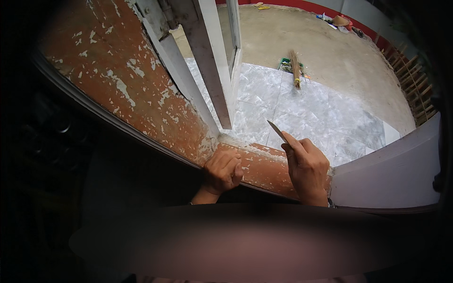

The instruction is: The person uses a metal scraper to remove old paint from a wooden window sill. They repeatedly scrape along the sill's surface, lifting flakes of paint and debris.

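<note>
My right hand [309,169] is raised over the window sill [266,170], its fingers closed on a knife [276,130]. The knife's thin, pointed blade sticks out up and to the left; the handle is hidden in the hand. To the left, my left hand [223,170] is curled at the sill's inner corner, and I cannot see whether anything is inside it. Orange-brown paint with white chipped patches covers the sill and the wall reveal [127,80] beside it.
A white window sash [207,61] hangs open outward above my left hand. A pale wall [387,170] bounds the opening on the right. Outside, a straw broom [295,70] lies by a green container [284,64] on grey tiles [302,120]. Bamboo fencing [415,85] stands far right.
</note>
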The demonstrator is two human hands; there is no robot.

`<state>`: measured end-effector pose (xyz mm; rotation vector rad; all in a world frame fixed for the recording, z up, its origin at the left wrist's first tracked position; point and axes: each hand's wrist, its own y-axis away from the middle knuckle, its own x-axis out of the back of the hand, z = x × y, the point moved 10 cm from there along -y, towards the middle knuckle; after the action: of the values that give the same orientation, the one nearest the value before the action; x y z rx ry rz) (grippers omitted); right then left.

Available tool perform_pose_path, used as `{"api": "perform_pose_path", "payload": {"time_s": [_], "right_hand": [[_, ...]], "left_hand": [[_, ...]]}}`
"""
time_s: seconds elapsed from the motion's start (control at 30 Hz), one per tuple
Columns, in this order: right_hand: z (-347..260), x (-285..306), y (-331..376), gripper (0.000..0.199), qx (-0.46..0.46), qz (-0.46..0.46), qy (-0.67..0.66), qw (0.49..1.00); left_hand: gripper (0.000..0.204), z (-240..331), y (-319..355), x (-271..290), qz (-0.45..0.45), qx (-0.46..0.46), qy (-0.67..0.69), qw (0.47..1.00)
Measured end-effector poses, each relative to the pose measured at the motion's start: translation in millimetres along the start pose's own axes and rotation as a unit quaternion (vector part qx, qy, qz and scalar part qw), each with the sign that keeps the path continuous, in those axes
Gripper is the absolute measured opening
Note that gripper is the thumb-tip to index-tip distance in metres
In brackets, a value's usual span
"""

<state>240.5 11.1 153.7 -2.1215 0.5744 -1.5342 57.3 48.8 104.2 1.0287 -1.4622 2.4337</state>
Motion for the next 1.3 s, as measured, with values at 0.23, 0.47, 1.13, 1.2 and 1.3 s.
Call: {"api": "perform_pose_path", "payload": {"time_s": [0.23, 0.47, 1.13, 1.2, 1.3], "right_hand": [[-19.7, -29.9, 16.6, 0.061, 0.031, -0.139, 0.051, 0.989], [-19.3, -37.8, 52.6, 0.072, 0.044, -0.232, -0.004, 0.972], [21.0, 2.9, 46.4, 0.054, -0.066, -0.282, -0.030, 0.957], [17.6, 7.4, 46.6, 0.055, -0.051, -0.277, -0.048, 0.958], [19.6, 11.9, 49.6, 0.055, -0.058, -0.267, -0.076, 0.959]], "left_hand": [[0.011, 1.1, 2.6, 1.7, 0.007, -0.021, 0.002, 1.000], [0.013, 2.7, -0.2, 1.0, -0.004, -0.020, 0.021, 1.000], [0.029, 87.4, -7.1, -35.0, -0.037, -0.069, 0.175, 0.981], [0.030, 90.1, -6.3, -46.0, -0.049, -0.061, 0.189, 0.979], [0.033, 82.5, -5.5, -49.3, -0.028, -0.034, 0.192, 0.980]]}}
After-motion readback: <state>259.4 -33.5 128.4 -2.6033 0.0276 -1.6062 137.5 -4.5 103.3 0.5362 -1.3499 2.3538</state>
